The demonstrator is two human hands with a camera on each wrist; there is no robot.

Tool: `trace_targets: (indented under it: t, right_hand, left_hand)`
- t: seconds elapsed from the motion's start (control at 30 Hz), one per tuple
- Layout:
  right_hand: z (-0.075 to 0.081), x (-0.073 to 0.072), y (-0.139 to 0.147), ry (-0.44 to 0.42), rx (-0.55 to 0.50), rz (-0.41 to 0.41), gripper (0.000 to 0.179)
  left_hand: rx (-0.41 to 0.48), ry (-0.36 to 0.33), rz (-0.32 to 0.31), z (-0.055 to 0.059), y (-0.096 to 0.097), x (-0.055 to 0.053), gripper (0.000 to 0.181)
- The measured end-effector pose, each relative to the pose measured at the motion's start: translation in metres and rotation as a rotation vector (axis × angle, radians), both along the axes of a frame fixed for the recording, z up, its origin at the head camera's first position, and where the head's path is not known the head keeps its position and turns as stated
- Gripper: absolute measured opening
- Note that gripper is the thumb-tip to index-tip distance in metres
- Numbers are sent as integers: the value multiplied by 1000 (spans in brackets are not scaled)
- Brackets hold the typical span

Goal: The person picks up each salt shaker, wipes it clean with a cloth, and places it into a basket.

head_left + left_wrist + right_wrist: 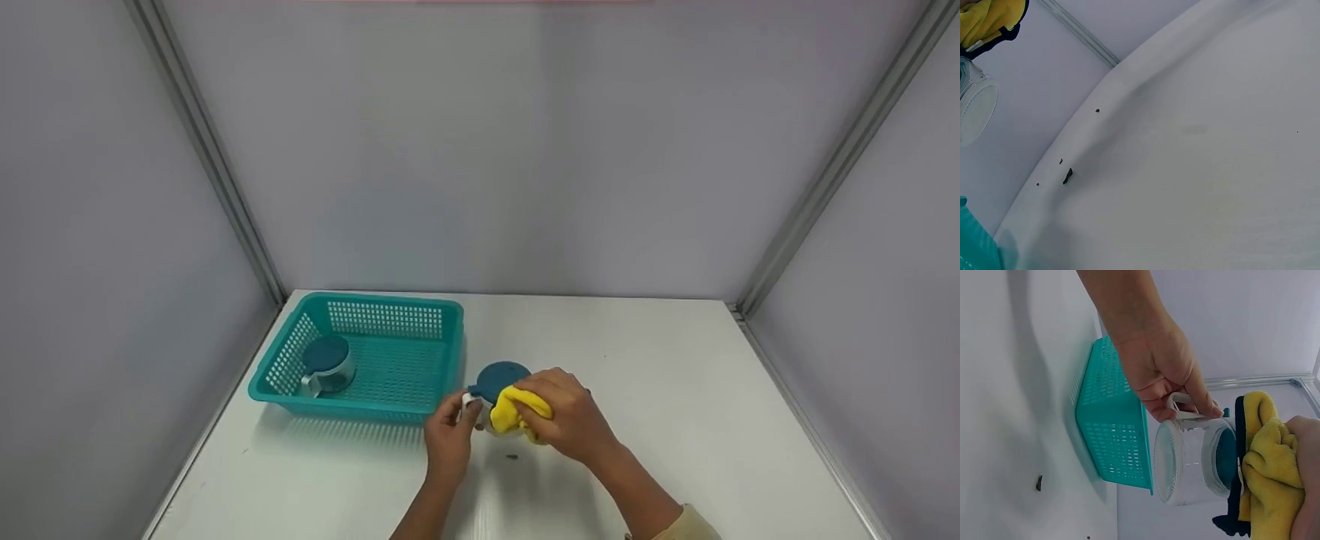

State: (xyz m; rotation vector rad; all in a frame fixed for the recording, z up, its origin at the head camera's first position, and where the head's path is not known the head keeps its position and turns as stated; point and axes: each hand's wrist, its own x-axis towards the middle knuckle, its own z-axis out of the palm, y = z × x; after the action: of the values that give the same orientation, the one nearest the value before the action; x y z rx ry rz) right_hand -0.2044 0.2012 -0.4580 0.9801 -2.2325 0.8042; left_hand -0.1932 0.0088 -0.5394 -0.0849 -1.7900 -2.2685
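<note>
My left hand [448, 435] grips the white handle of a clear jar with a blue lid [501, 377]. In the right wrist view, the jar [1193, 458] is held up off the table, and the left hand [1171, 374] has its fingers curled through the handle. A yellow cloth with a dark edge [1269, 467] is bunched in my right hand [566, 412], pressed against the jar near its lid. Only the jar's base [978, 109] and part of the cloth [988, 22] show in the left wrist view.
A teal plastic basket [360, 409] stands left of the hands on the white table [660, 420]. Inside it, at the left, sits a second clear jar with a blue lid [327, 353]. Small dark bits [1068, 176] lie on the table. Grey panels [480, 150] enclose the table.
</note>
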Motion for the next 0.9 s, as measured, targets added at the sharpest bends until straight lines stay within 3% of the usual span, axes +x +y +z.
trace_targets:
  t: [0.1, 0.3, 0.47, 0.67, 0.9]
  right_hand:
    - [3, 0, -2, -15, 13, 13, 15]
    - [9, 0, -6, -42, 51, 18, 17]
    - [15, 0, -8, -39, 72, 18, 16]
    - [19, 0, -11, -47, 107, 16, 16]
    - [26, -3, -15, -213, 208, -21, 11]
  left_hand:
    - [-44, 15, 14, 5, -1, 3, 22]
    - [-88, -85, 45, 7, -3, 7, 20]
    - [-100, -127, 57, 8, -2, 10, 22]
    - [-88, -113, 61, 8, -3, 12, 20]
    - [-134, -36, 71, 6, -3, 13, 15]
